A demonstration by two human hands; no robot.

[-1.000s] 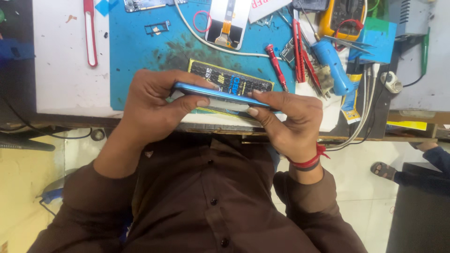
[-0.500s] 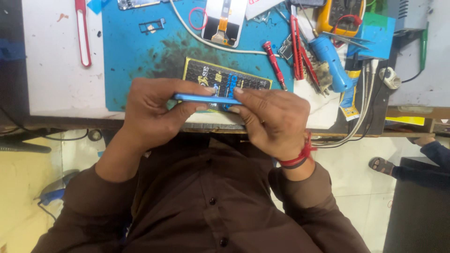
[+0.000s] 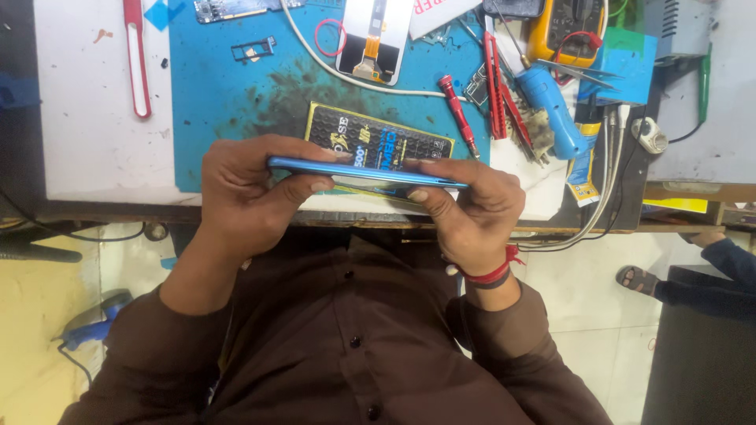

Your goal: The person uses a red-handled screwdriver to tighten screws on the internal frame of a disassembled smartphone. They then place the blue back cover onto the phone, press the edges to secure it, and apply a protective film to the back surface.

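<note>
Blue phone [image 3: 366, 172], edge-on above the blue mat [image 3: 228, 102], stayed pinched between my left hand [image 3: 252, 197] and right hand [image 3: 472, 208]; they had shifted slightly, perhaps pressing seams.

Bright even light, soft shadows, sharp

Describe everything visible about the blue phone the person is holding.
The slim blue phone is seen edge-on, so only its glossy blue side frame and a sliver of one face show; which face is up cannot be told. It lies nearly level, tilting slightly down to the picture's right, above the workbench's near edge. The left hand pinches one end and the right hand the other, fingers above and thumbs below. Behind it lies a black-and-yellow packet.
</note>
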